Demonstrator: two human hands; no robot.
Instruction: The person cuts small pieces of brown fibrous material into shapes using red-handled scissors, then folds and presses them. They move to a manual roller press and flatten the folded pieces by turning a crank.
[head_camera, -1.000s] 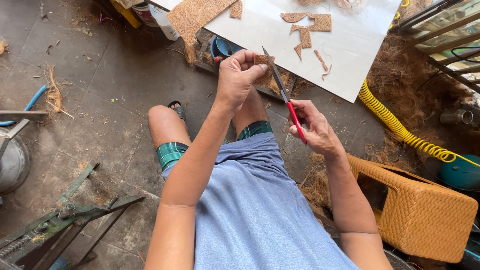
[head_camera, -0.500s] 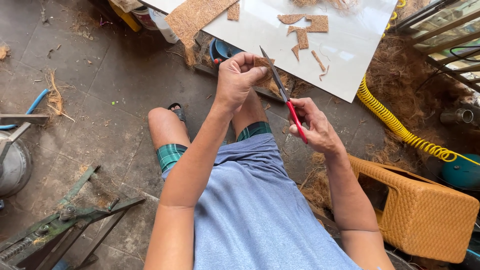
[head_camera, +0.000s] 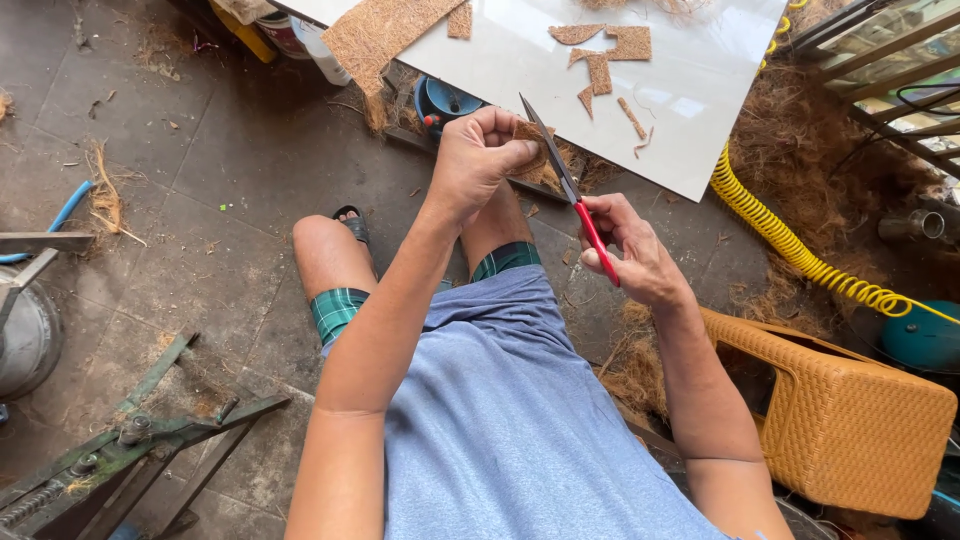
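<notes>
My left hand (head_camera: 480, 160) pinches a small brown piece of coconut-fibre mat (head_camera: 532, 152) above my knees. My right hand (head_camera: 632, 250) grips red-handled scissors (head_camera: 570, 190), whose blades point up and left and meet the edge of the piece. Beyond my hands lies a white board (head_camera: 520, 60) carrying a large fibre mat sheet (head_camera: 385, 30) and several cut fibre scraps (head_camera: 605, 50).
A woven orange stool (head_camera: 850, 410) stands at my right, with a yellow coiled hose (head_camera: 790, 240) behind it. Loose fibre litters the concrete floor. A green metal frame (head_camera: 130, 440) lies at lower left, a round metal vessel (head_camera: 25, 335) at the left edge.
Both hands stay in nearly the same place. The scissors' blades have shifted slightly against the fibre piece.
</notes>
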